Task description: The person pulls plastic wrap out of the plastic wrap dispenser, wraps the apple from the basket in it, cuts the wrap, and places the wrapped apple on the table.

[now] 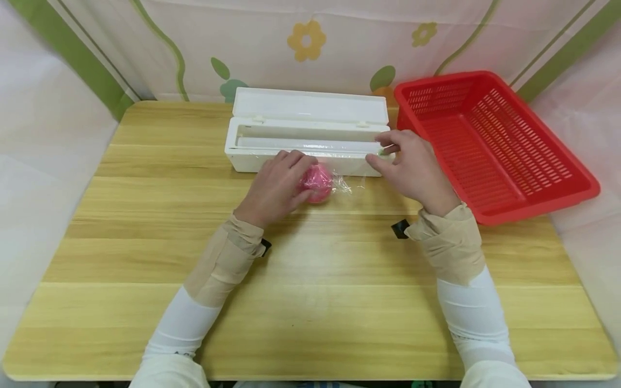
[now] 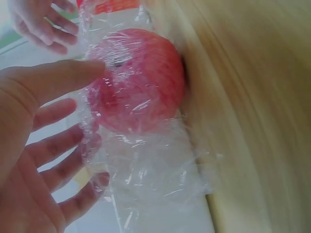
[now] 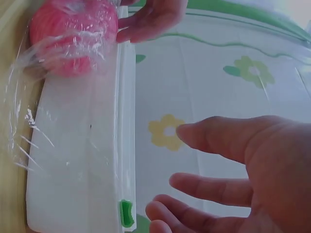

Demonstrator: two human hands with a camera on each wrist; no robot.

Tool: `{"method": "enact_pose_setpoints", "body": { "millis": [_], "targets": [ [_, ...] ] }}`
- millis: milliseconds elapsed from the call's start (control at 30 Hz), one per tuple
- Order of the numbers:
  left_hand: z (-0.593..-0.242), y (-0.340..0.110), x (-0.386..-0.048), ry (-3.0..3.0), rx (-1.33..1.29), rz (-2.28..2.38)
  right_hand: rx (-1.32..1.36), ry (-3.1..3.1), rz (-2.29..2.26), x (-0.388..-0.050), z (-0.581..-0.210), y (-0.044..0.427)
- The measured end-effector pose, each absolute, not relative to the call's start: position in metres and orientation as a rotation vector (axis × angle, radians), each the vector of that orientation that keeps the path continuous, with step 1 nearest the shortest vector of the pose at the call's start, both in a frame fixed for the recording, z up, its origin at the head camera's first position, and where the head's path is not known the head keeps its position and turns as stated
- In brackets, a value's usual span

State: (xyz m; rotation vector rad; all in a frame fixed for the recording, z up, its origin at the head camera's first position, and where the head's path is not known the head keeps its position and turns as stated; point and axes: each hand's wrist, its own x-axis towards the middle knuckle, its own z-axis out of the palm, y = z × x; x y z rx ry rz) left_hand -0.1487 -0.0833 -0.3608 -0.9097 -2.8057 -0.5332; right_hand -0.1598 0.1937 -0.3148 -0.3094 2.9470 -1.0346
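Note:
A pink-red apple (image 1: 317,184) under crinkled clear film (image 2: 146,160) is at the front of a long white box (image 1: 305,164). At the apple's left side, my left hand (image 1: 277,188) has its thumb against the wrapped surface, with its other fingers loosely spread by the film. My right hand (image 1: 412,170) hovers at the box's right end with thumb and fingers apart, nothing between them. In the right wrist view, a green piece (image 3: 127,213) sits on the box edge. Whether the left fingertips press the apple is partly hidden.
The box's lid (image 1: 310,105) stands open behind it, and a white roll (image 1: 305,144) lies inside. A red slotted basket (image 1: 538,207) occupies the table's right rear. Behind the wooden table (image 1: 310,302) hangs a flower-patterned curtain (image 1: 242,37).

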Motion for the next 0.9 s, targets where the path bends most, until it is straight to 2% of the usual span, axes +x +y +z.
{"method": "enact_pose_setpoints", "body": {
  "millis": [233, 500, 733, 900],
  "targets": [
    [-0.356, -0.085, -0.146, -2.784, -0.922, -0.536, -0.234, 2.922, -1.073, -0.166, -0.316, 0.202],
    [-0.342, -0.078, -0.145, -2.705, -0.972, -0.601, -0.287, 2.985, -0.97, -0.174, -0.328, 0.208],
    [-0.296, -0.033, -0.174, -2.873, -1.064, -0.542, -0.298, 3.041, -0.895, -0.18, -0.335, 0.211],
    [-0.28, 0.012, -0.199, -3.023, -1.132, -0.368, -0.29, 3.013, -0.914, -0.181, -0.337, 0.216]
  ]
}}
